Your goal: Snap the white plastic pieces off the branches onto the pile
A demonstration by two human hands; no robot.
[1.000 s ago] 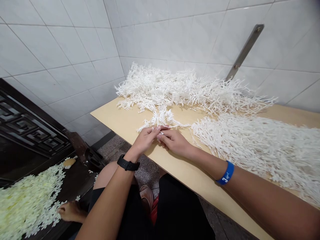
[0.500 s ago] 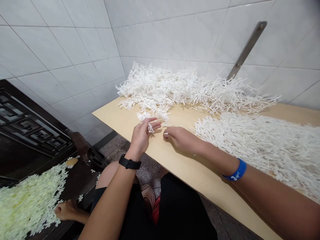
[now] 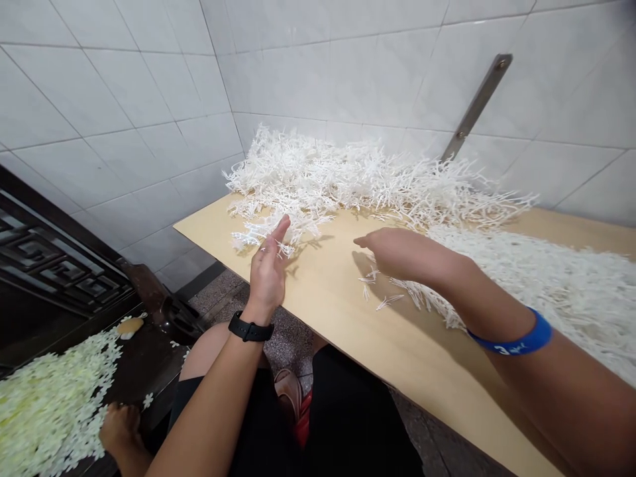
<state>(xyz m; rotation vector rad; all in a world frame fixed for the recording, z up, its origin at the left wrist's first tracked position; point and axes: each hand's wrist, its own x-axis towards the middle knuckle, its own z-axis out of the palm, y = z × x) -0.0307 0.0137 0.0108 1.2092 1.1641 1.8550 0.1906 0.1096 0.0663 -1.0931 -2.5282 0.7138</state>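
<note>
On the pale wooden board (image 3: 318,291) in front of me, my left hand (image 3: 267,268) stood edge-up with the fingers stretched loosely forward; a small white plastic sprig (image 3: 284,248) lay against the fingertips, pinched lightly or only touched, I could not tell which. It sat at the near fringe of the back heap of white sprigs (image 3: 348,179), which I judged was why the hand was there: the fringe is the easiest place to tease one piece free of the tangle.

My right hand (image 3: 397,252) hovered palm-down above the board with the fingers curled under and nothing that I could see in them; whether it was fully closed was hidden by the back of the hand. It hung over the near edge of the right-hand heap of sprigs (image 3: 536,285), where a few loose bits (image 3: 382,301) lay apart on the bare wood.

By count: two hands, two heaps on the board, one black watch (image 3: 250,329) on the left wrist, one blue wristband (image 3: 517,338) on the right. The sprigs themselves were too many and too knotted to number. Down to the left, well apart from the board, one spread of yellowish-white plastic flowers (image 3: 44,397) covered a dark surface, and one metal bracket (image 3: 474,106) slanted across the tiled wall (image 3: 124,79).
</note>
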